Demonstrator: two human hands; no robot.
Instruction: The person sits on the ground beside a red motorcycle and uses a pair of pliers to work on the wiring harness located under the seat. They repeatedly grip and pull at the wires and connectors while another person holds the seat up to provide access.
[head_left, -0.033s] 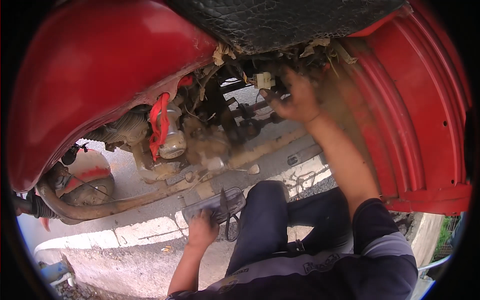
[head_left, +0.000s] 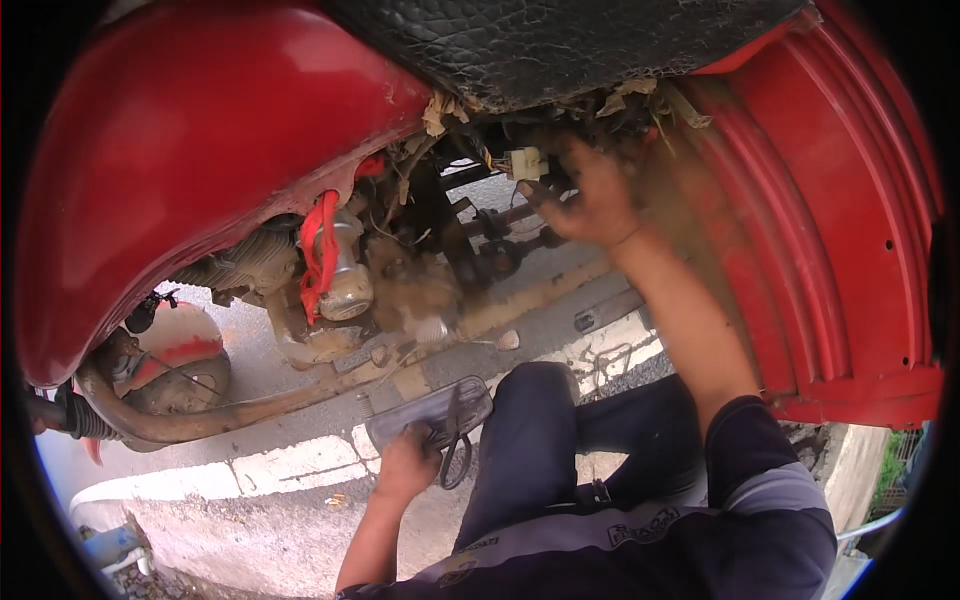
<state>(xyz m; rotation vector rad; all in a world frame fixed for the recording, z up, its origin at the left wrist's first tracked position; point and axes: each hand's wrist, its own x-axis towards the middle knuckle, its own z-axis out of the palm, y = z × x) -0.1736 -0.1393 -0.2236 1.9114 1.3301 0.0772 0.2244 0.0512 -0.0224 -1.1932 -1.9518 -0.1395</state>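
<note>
My right hand (head_left: 595,200) is raised among dusty wiring under a cracked black seat (head_left: 560,50), thumb and fingers apart beside a pale plastic connector (head_left: 528,163) with coloured wires; some fingertips are blurred in shadow. Low at centre, my left hand (head_left: 408,460) grips a grey flat case with a black strap (head_left: 388,425), its fingertips partly hidden. A silver cylinder (head_left: 348,288) with a red cloth strip (head_left: 318,255) tied by it sits on the dirty engine to the left of my right hand.
A red motorcycle tank (head_left: 200,120) fills the upper left, a ridged red body panel (head_left: 820,230) the right. A rusty tube (head_left: 180,425) runs low along the machine. My dark-trousered knees (head_left: 520,420) are over a white-painted kerb (head_left: 200,480); a blue pipe (head_left: 105,545) shows lower left.
My left hand has shifted very slightly to the right on the grey case. Otherwise the view is almost unchanged.
</note>
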